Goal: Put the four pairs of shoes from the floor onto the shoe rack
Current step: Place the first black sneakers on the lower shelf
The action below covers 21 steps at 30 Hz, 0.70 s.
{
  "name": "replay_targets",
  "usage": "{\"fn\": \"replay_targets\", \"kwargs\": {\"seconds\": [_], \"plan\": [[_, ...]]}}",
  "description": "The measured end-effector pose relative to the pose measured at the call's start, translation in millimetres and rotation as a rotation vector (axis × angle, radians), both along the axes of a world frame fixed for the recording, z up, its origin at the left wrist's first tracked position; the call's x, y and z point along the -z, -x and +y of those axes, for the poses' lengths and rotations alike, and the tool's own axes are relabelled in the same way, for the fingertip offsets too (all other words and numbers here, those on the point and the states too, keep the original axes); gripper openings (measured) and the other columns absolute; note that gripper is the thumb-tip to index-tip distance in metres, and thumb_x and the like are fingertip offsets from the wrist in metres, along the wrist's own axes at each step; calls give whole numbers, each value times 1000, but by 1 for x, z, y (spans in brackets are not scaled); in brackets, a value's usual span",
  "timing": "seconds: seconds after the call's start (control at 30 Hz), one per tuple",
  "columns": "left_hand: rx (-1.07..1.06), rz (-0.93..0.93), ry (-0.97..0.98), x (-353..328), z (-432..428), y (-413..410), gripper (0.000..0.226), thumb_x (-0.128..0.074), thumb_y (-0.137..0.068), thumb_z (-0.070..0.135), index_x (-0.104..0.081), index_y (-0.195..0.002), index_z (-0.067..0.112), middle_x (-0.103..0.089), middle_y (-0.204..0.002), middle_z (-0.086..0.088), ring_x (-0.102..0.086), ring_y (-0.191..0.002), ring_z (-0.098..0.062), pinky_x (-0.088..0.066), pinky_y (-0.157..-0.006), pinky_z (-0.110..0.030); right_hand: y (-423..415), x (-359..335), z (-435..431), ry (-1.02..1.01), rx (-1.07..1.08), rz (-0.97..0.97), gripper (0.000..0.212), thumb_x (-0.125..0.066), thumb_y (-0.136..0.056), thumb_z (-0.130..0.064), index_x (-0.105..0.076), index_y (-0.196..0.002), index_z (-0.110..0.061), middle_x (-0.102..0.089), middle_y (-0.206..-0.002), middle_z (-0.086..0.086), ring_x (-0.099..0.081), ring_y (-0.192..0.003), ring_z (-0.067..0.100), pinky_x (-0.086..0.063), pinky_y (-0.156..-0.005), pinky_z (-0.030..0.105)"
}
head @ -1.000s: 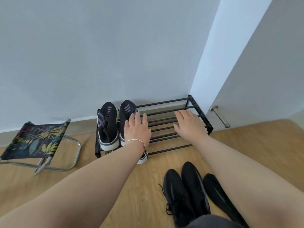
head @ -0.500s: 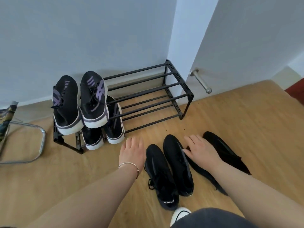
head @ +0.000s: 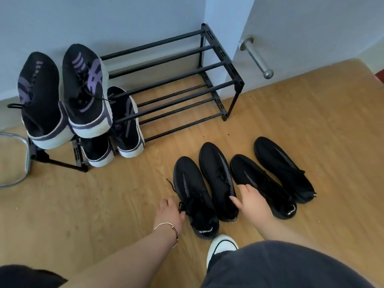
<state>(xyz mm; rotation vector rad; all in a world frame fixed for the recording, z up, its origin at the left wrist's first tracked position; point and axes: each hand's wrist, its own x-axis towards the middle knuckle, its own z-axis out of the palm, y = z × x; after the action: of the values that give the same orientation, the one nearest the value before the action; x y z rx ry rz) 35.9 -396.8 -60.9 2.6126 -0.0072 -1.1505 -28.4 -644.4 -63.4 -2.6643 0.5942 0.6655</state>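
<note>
Left hand [head: 169, 213] is laid half-curled at laces of leftmost black shoe [head: 194, 196] | right hand [head: 252, 201] spread between middle shoes, nothing gripped | four black shoes are seen before rack [head: 187, 80] | purple-striped pairs [head: 83, 90] on rack's left end

Soft, even daylight fills the scene, moderately bright, with no hard glare. The wall [head: 124, 17] carries a cool bluish cast. Shadows are faint and diffuse, lying close under the black shoes on the floor [head: 104, 204]. Wide-angle distortion bows the shoe rack [head: 220, 50] bars and stretches the near edges. The picture is slightly soft, black uppers losing detail.
</note>
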Motion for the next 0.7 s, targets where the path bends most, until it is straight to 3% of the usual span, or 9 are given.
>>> {"fn": "replay_targets", "kwargs": {"seconds": [0.13, 0.27, 0.37, 0.43, 0.5, 0.6, 0.7], "plan": [[-116, 115, 81, 8, -8, 6, 47, -54, -95, 25, -40, -137, 13, -49, -132, -12, -54, -115, -29, -44, -89, -31, -4, 8, 3, -180, 220, 46, 36, -63, -93, -43, -62, -114, -13, -66, -103, 3, -63, -98, 23, -48, -77, 31], [-282, 194, 159, 13, -12, 6, 49, -52, -93, 17, -41, -141, 16, -64, -122, -7, -62, -104, -27, -46, -78, -26, -2, 10, 0, -418, 529, 25, 38, -72, -90, -32, -65, -123, -15, -67, -105, -2, -61, -99, 17, -45, -85, 29], [-486, 276, 276, 15, -13, 6, 54, -57, -87, 14, -44, -139, 19, -69, -101, -2, -65, -82, -17, -50, -63, -22, 3, 16, -5, -523, 629, 19, 41, -76, -87, -24, -66, -126, -15, -69, -106, -3, -66, -103, 20, -54, -96, 44], [-615, 342, 382, 23, -10, 8, 68, -66, -76, 15, -43, -141, 16, -70, -104, -4, -69, -89, -20, -59, -77, -34, 3, 19, -9, -573, 667, 27, 48, -79, -84, -19, -64, -129, -14, -70, -105, -1, -68, -102, 23, -55, -96, 49], [-702, 383, 459, 32, -5, 10, 79, -72, -71, 11, -40, -144, 12, -70, -113, -7, -70, -100, -24, -57, -91, -43, 1, 20, -9, -621, 687, 57, 54, -79, -84, -14, -60, -135, -10, -69, -104, 1, -68, -97, 21, -58, -86, 37], [-737, 383, 495, 24, -1, 6, 78, -76, -72, 5, -42, -142, 12, -70, -107, -8, -70, -98, -25, -57, -92, -45, 0, 22, -7, -693, 745, 79, 50, -78, -84, -7, -61, -131, -6, -68, -99, 3, -66, -85, 15, -52, -68, 24], [-755, 353, 505, 19, 2, 1, 70, -76, -77, 2, -45, -139, 15, -69, -94, -4, -70, -92, -25, -57, -91, -45, 2, 28, -5, -766, 804, 108, 45, -79, -82, -7, -63, -124, -7, -68, -101, 9, -67, -88, 22, -59, -75, 35]]}}
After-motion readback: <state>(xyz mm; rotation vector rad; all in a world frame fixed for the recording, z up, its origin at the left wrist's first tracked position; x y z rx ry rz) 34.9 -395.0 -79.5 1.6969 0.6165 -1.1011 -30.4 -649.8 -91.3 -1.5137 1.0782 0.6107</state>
